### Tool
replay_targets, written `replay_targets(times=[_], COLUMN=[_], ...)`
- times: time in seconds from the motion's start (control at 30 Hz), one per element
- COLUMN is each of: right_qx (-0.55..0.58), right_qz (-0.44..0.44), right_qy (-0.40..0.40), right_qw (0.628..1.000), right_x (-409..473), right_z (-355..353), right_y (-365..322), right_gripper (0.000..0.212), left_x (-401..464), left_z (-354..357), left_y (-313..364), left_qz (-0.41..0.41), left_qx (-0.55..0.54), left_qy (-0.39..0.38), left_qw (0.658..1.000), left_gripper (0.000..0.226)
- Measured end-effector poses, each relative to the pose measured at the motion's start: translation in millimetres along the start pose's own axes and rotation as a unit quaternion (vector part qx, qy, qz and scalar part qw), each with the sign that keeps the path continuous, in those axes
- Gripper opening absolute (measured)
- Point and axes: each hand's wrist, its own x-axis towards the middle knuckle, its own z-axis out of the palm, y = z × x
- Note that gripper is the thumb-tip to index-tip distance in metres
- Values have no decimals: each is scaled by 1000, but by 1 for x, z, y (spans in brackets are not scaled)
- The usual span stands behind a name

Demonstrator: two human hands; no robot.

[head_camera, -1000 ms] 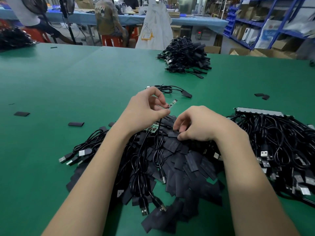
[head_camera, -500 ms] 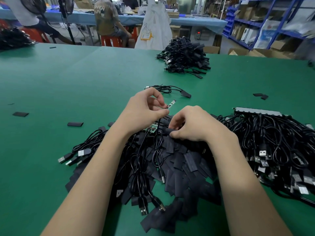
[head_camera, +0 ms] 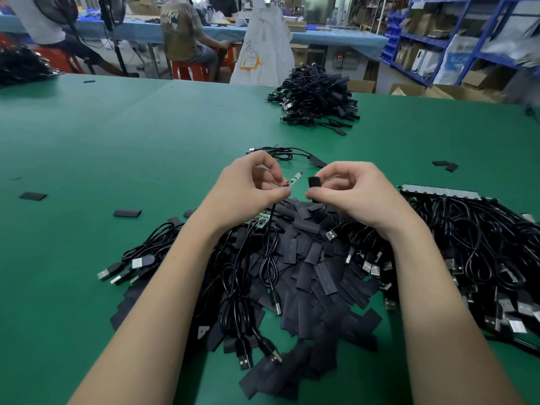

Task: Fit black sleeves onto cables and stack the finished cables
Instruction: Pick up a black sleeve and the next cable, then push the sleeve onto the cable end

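far to your left on the green table (head_camera: 146, 135) lie two loose flat black sleeves, one (head_camera: 33, 196) near the edge and another (head_camera: 127, 213) closer in. next come a few cables with silver usb plugs (head_camera: 128, 266) fanned out beside your left forearm. your left hand (head_camera: 248, 191) is raised above the pile, thumb and fingers pinching a cable (head_camera: 270, 229) just below its small circuit board (head_camera: 293, 180), whose bare tip points up and to the right; the cable hangs down from your grip into the pile. under both wrists sits the heap of black sleeves (head_camera: 309, 276) (cables are mixed through it). just right of the board, apart from it, your right hand (head_camera: 350, 191) pinches one black sleeve (head_camera: 314, 184) between thumb and fingers, its open end facing the board. beyond your hands a single sleeved cable (head_camera: 287, 153) lies alone on the table, and further back stands the stack of finished cables (head_camera: 315, 95). at your right forearm spreads a big tangle of unsleeved cables (head_camera: 473, 252), and two more loose sleeves (head_camera: 445, 165) lie beyond it.
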Motion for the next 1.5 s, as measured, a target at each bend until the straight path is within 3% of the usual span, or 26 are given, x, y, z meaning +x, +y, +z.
replay_targets(times=[0.37, 0.67, 0.97, 1.23, 1.5], right_qx=[216, 383, 448, 421, 444], right_qz=[19, 38, 28, 26, 81], right_qy=[37, 81, 109, 113, 33], right_qw=[976, 919, 887, 899, 892], right_x=[-3, 0, 2, 1, -1], right_z=[6, 14, 18, 22, 16], right_y=[-3, -4, -7, -7, -1], right_gripper=[37, 29, 24, 21, 8], left_x=[0, -2, -1, 1, 2], left_z=[4, 9, 9, 9, 8], left_y=[2, 7, 9, 6, 4], left_qz=[17, 16, 14, 18, 23], left_qx=[-19, -22, -28, -32, -39], left_qy=[-31, -32, -28, -29, -44], left_qw=[999, 999, 999, 999, 998], left_gripper=[19, 19, 20, 22, 23])
